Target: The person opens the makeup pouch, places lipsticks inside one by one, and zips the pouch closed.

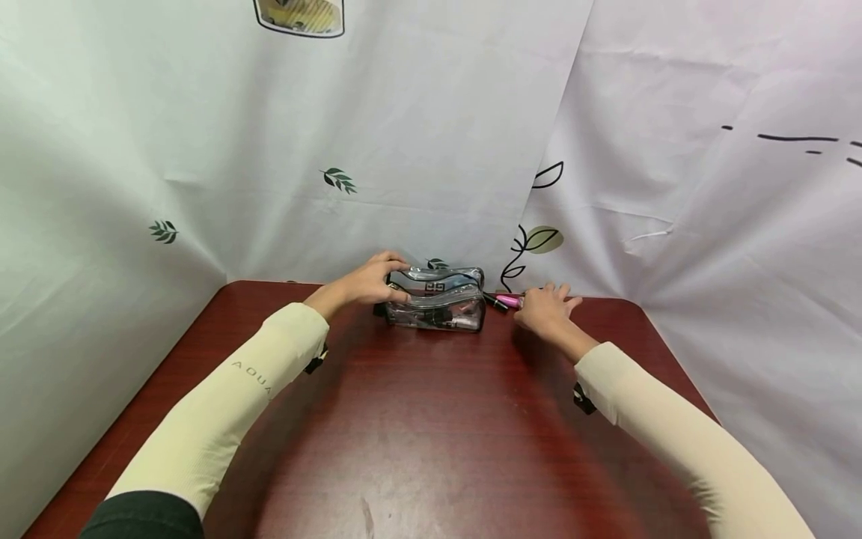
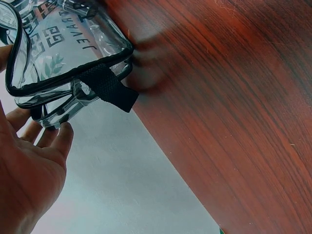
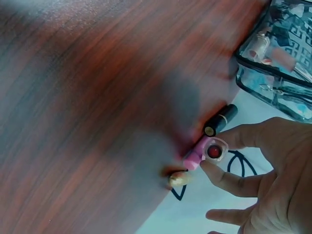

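A clear pouch (image 1: pixel 434 303) with black piping stands at the table's far edge, with small cosmetics inside. My left hand (image 1: pixel 367 283) grips its left end; in the left wrist view the fingers (image 2: pixel 62 139) lie along the far side, beside a black pull tab (image 2: pixel 109 87). Right of the pouch, my right hand (image 1: pixel 547 311) pinches a pink cosmetic tube (image 3: pixel 195 155) between thumb and index finger. The tube's clear round end (image 3: pixel 214 151) shows dark red inside. A black lipstick tube (image 3: pixel 222 120) lies next to it, and a small gold-coloured item (image 3: pixel 179 179) sits on the other side.
The dark red wooden table (image 1: pixel 404 434) stretches toward me. White printed cloth (image 1: pixel 431 150) hangs right behind its far edge and along both sides. Bands with small black devices (image 1: pixel 583 399) are on both forearms.
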Action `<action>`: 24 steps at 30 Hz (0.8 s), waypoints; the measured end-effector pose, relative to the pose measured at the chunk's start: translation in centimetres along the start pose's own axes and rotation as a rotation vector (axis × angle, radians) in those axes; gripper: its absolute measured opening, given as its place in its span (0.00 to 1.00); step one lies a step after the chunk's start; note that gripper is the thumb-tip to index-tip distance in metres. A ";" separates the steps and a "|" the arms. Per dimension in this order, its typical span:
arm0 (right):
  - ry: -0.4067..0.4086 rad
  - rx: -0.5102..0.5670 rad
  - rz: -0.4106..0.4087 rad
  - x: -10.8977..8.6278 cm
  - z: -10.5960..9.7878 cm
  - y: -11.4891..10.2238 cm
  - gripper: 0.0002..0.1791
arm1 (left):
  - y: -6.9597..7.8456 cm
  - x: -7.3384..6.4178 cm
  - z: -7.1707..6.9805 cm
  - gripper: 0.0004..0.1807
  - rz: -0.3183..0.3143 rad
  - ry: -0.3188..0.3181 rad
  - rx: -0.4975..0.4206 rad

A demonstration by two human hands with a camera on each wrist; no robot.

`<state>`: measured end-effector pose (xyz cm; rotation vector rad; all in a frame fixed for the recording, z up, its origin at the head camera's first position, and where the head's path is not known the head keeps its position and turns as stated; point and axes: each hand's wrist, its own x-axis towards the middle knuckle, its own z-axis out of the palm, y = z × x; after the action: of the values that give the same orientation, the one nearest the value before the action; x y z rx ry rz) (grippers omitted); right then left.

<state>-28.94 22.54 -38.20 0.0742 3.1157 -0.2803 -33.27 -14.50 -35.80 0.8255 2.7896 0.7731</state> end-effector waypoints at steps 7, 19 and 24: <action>-0.001 0.008 -0.005 -0.2 -0.6 -0.1 0.12 | 0.1 0.1 -0.2 0.48 -0.004 0.003 -0.002; 0.039 0.030 -0.032 0.0 -2.0 -0.2 0.17 | 0.1 0.0 -0.1 0.47 0.005 0.003 0.010; 0.086 0.070 -0.054 0.0 -3.3 -0.6 0.18 | 0.0 -0.1 0.0 0.48 0.002 0.006 -0.005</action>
<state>-28.95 22.51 -34.81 0.0033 3.1963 -0.3975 -33.19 -14.52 -35.74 0.8269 2.7911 0.7845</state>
